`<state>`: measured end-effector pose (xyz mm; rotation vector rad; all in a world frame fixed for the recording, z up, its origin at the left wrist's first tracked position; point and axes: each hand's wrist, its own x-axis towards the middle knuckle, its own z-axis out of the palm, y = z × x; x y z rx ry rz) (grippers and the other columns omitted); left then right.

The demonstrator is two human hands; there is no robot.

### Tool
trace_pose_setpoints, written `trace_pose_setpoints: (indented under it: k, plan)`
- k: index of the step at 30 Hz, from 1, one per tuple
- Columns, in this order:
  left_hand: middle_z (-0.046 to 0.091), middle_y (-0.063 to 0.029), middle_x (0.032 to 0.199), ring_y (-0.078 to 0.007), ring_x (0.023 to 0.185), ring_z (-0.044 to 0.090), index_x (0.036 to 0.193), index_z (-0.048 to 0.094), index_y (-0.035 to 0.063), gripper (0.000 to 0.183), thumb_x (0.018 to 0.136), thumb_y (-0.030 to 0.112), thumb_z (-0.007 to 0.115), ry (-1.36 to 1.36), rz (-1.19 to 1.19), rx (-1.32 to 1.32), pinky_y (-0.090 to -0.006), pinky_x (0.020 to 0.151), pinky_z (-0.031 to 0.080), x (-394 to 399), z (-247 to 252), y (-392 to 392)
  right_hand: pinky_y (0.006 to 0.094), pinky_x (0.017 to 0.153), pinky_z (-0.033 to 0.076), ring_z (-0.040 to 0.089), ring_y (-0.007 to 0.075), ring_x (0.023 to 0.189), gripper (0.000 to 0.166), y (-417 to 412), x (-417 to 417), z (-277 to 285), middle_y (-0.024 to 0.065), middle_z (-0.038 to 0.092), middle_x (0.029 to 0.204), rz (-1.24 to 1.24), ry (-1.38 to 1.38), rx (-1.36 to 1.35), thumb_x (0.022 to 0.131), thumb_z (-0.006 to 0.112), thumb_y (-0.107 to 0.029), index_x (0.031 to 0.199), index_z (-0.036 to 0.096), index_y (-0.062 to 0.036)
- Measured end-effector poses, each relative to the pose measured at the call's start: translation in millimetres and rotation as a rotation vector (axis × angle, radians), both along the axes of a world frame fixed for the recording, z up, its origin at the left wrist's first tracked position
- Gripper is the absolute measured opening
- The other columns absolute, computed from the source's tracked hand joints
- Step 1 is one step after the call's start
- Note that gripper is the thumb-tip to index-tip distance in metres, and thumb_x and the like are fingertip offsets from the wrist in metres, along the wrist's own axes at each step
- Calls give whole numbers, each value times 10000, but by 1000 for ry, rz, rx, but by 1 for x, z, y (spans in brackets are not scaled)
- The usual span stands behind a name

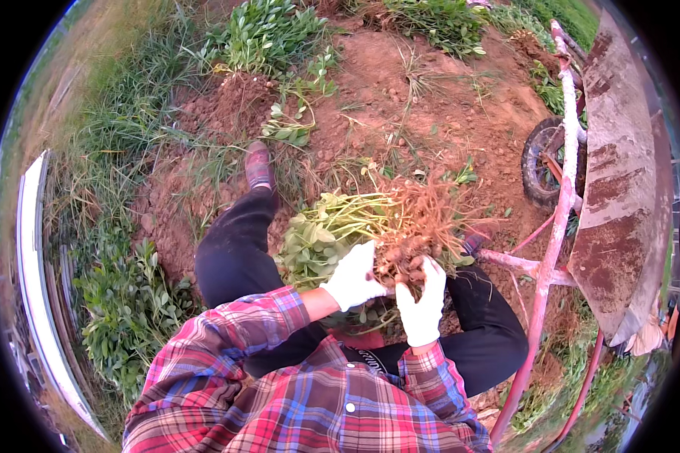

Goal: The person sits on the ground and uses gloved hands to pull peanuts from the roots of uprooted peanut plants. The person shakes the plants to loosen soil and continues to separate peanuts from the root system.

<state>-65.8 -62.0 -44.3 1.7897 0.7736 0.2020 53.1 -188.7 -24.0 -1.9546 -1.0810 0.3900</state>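
Observation:
A bundle of pulled peanut plants lies between my legs, its leafy tops (309,243) to the left and its tangled roots (425,209) to the right. Clusters of peanut pods (402,257) hang among the roots. My left hand (356,277), in a white glove, grips the bundle where stems meet roots; its fingertips are partly hidden. At the pods' near right side, my right hand (422,308), gloved too, has thumb and fingers curled on several pods. Beneath both hands, more leaves show in shadow.
A wheelbarrow with a dirt-stained metal tray (617,187), pinkish frame (555,226) and rubber wheel (544,164) stands close on my right. More peanut plants lie ahead (260,37) and at my left (133,317). Reddish soil (368,96) stretches in front, with grass (130,113) along the left.

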Motion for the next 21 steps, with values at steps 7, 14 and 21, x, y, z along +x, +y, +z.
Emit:
trace_pose_setpoints:
  k: [7,14,21]
  plan:
    - [590,-197,1002,-387,919,570,1183,469,20,599,687,255,710,-87,-13,317,-417,799,472,4,-8,3,403,938,423,505,352,1107,431,18,3,35,196,510,1215,-139,-294,44,769,680,-101,1177,554,-37]
    - [573,-188,895,-341,806,576,1072,497,-9,504,680,241,692,-137,-32,236,-372,674,474,19,8,-1,343,922,424,542,234,1039,337,14,47,47,141,544,1113,-424,57,180,843,614,-77,1156,520,4]
    - [550,-113,1193,-214,1038,553,1223,467,-12,614,689,177,706,-315,570,275,-324,876,465,-10,69,72,307,938,414,548,184,1010,219,-27,57,48,97,574,1071,-404,237,232,891,514,-21,1103,544,25]
